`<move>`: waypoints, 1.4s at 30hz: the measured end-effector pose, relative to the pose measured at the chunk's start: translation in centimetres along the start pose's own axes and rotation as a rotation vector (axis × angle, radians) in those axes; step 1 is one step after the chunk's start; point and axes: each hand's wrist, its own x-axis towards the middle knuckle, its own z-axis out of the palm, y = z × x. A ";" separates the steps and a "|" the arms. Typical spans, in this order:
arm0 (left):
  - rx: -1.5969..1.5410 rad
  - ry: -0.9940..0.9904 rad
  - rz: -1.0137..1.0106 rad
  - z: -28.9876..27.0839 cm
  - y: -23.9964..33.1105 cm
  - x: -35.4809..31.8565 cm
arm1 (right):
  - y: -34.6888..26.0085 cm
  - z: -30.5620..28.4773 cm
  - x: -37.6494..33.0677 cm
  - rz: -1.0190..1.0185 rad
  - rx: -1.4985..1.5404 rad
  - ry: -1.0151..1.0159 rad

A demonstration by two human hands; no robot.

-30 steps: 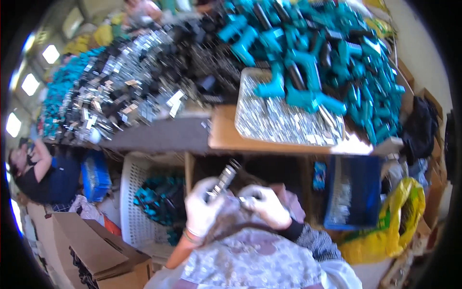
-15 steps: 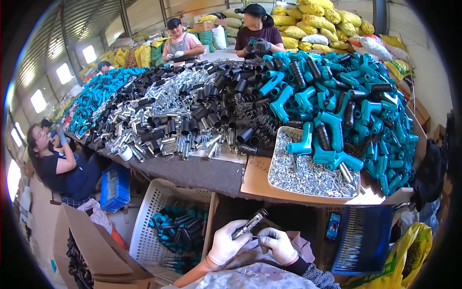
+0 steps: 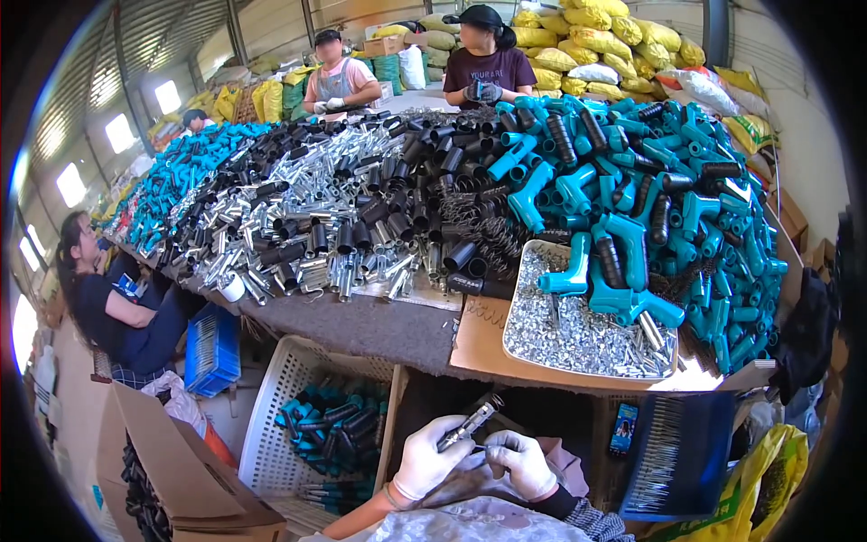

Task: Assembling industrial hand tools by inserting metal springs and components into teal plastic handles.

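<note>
Clasps a shiny metal tube (image 3: 470, 425) in the white-gloved left grip (image 3: 430, 459), tilted up toward the right, just below the near edge of the grey surface (image 3: 361, 327) and above the lap. Curls the white-gloved right grip (image 3: 524, 465) just beside the lower part of the tube; cannot tell whether closed on a small part or merely bent there.

Faces heaps of silver metal parts (image 3: 298, 244) and black cylinders (image 3: 420, 212) at left and middle, and teal pistol-shaped housings (image 3: 713, 226) at right. Has a white tray (image 3: 591, 369) near the front edge, filled with small metal pieces (image 3: 564, 339) and partly covered by housings.

Has a white perforated basket (image 3: 262, 438) and an open cardboard box (image 3: 172, 452) below at left; at right, a phone (image 3: 623, 427) beside a blue bin (image 3: 709, 456) holding metal rods (image 3: 659, 452), near a yellow sack (image 3: 778, 470). Shares the surface with two people (image 3: 488, 72) across the far side.
</note>
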 end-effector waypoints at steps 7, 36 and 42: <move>-0.035 0.010 0.010 0.5 -0.6 0.1 | 0.9 -0.8 0.2 0.010 0.035 -0.002; -0.116 0.011 -0.039 0.6 -0.9 -0.7 | 1.0 -0.4 -0.5 0.005 0.016 0.030; -0.068 0.012 -0.014 0.3 -0.6 0.1 | 1.0 -0.5 0.2 -0.008 0.036 0.021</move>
